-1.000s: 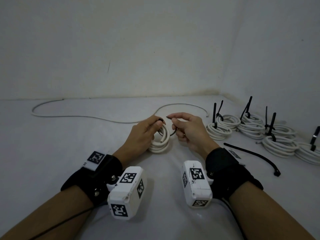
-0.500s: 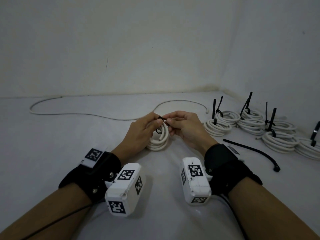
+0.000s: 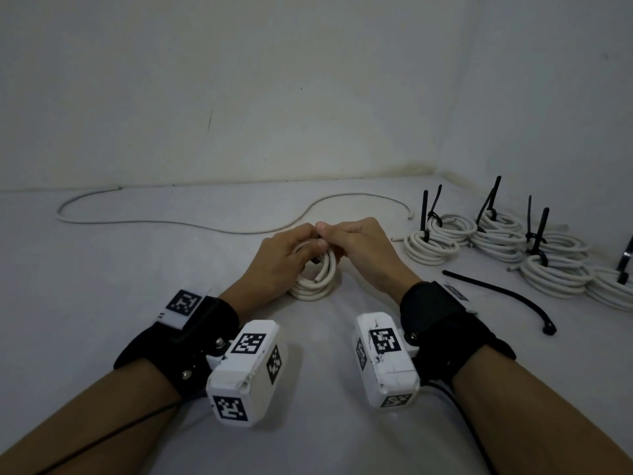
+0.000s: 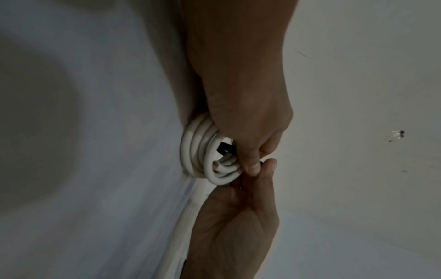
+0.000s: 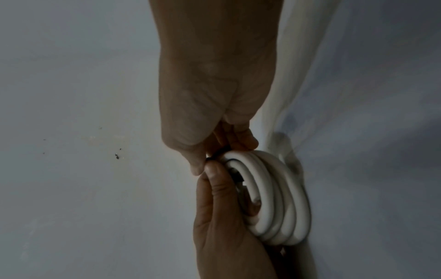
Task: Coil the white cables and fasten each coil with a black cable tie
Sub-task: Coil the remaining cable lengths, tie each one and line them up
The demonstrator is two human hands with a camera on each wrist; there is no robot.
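A small white cable coil (image 3: 317,281) stands on edge on the white surface at the centre of the head view. My left hand (image 3: 308,245) grips its top, thumb outside and fingers through the loop (image 5: 254,206). My right hand (image 3: 327,236) meets it thumb to thumb and pinches a black cable tie (image 5: 216,154) that wraps over the coil's top. In the left wrist view a short piece of the black tie (image 4: 224,148) shows inside the coil (image 4: 198,151). The rest of the tie is hidden by fingers.
A loose white cable (image 3: 171,222) snakes along the back wall. Several tied coils (image 3: 431,246) with upright black tie tails sit at the right, near the wall corner. One spare black cable tie (image 3: 496,296) lies right of my right wrist.
My right hand has moved left to meet the left hand over the coil. The gap between the fingertips has closed and the tie's open loop has drawn in.
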